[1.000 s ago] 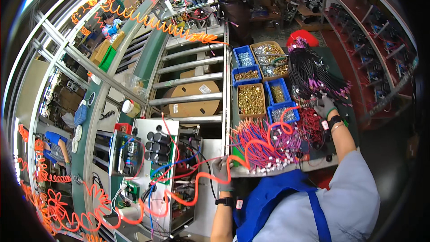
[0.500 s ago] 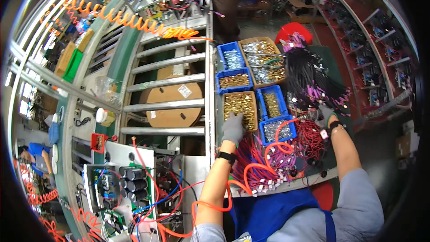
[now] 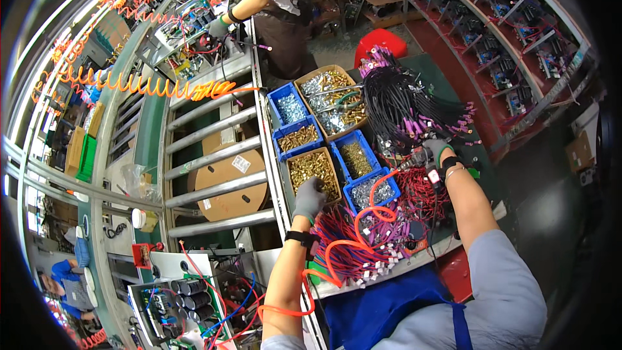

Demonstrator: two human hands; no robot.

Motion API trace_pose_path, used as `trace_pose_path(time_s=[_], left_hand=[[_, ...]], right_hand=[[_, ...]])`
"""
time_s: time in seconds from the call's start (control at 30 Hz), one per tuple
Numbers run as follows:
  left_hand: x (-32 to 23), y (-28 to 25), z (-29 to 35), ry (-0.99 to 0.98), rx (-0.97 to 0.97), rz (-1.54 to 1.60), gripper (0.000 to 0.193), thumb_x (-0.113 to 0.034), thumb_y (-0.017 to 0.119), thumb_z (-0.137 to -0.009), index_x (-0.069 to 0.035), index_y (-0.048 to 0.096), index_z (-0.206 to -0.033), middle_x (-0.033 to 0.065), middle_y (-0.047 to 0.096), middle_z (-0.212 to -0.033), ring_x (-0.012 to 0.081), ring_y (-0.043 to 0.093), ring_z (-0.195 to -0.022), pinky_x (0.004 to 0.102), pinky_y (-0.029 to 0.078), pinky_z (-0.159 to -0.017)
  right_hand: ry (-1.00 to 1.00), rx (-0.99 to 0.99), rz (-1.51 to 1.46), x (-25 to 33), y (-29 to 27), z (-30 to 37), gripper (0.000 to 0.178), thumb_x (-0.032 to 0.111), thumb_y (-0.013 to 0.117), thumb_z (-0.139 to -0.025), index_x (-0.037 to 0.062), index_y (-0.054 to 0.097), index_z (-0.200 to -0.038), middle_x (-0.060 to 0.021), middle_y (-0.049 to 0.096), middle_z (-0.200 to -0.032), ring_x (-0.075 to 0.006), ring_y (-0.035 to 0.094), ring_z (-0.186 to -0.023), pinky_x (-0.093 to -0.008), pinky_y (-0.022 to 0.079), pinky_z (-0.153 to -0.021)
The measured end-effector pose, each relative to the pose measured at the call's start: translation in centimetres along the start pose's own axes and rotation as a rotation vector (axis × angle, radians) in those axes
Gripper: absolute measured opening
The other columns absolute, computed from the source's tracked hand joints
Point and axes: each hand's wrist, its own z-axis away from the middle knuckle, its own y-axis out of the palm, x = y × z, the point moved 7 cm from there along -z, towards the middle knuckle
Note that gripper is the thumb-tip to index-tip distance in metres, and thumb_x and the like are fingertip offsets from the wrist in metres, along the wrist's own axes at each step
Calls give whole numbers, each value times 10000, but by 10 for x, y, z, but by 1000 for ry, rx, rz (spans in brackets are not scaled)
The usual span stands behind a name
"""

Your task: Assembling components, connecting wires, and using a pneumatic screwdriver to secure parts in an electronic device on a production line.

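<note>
My left hand (image 3: 310,199), in a grey glove, is at the near edge of a cardboard box (image 3: 334,172) of brass-coloured fasteners (image 3: 308,166). Its fingers are curled together, and whatever lies between them is too small to make out. My right hand (image 3: 438,149), gloved too, is wrapped round a grey air tool (image 3: 415,158). An orange coiled hose (image 3: 364,228) runs from that tool across the bench toward my left forearm. Close by the right hand lie black cables with purple ends (image 3: 403,107) and a bundle of red wires (image 3: 421,193).
Blue bins of small metal parts (image 3: 355,159) and a larger cardboard box of hardware (image 3: 330,100) stand beyond my hands. Red-and-purple wires (image 3: 353,249) lie along the near edge. A roller conveyor (image 3: 217,168) runs at left; a co-worker's gloved hand (image 3: 218,26) is far ahead.
My view has turned, so the bench sits further left in it. My left hand has drawn back from the fasteners, its fingers now gathered. The right hand keeps its hold on the air tool.
</note>
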Motion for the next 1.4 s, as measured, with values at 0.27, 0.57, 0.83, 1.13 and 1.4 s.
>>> trace_pose_path(time_s=[0.27, 0.57, 0.83, 1.13, 1.4], left_hand=[[22, 39, 6, -550, 114, 1396, 248, -16, 580, -907, 28, 572, -1152, 74, 631, -958, 158, 626, -787, 269, 556, -616], [-2, 4, 15, -477, -30, 1015, 272, -123, 509, -972, 7, 559, -1205, 71, 611, -767, 131, 567, -562, 236, 468, -470], [-171, 89, 115, -268, 976, 666, 627, -280, 636, -917, -88, 381, -1457, -31, 562, -691, 16, 418, -463, 187, 275, -381], [-258, 82, 189, 299, 728, 416, 300, -161, 641, -843, 34, 608, -1069, 196, 659, -878, 250, 613, -781, 395, 490, -733], [-222, -68, 222, 166, 100, 602, 239, -214, 698, -832, -17, 636, -953, 27, 610, -769, 120, 566, -680, 287, 469, -606]], right_hand=[[-39, -445, -337, -24, -11, 22, 439, 304, 844, -678, 39, 666, -979, -66, 666, -899, -194, 629, -712, -347, 535, -584], [-20, -233, -624, -24, -21, 61, 189, 261, 768, -804, 167, 613, -752, 75, 469, -610, -34, 334, -395, -201, 238, -333], [-359, -16, -467, 21, -40, 229, 206, 249, 679, -863, 102, 587, -751, 52, 475, -588, -17, 330, -404, -176, 223, -360], [-501, 624, -434, 59, 28, 317, 478, 392, 594, -899, 30, 544, -1207, -112, 624, -937, -202, 644, -824, -292, 550, -628], [-88, 1507, -1057, 85, 196, 351, 560, 444, 500, -979, 52, 434, -1373, 12, 407, -720, -72, 364, -582, -191, 350, -455]])
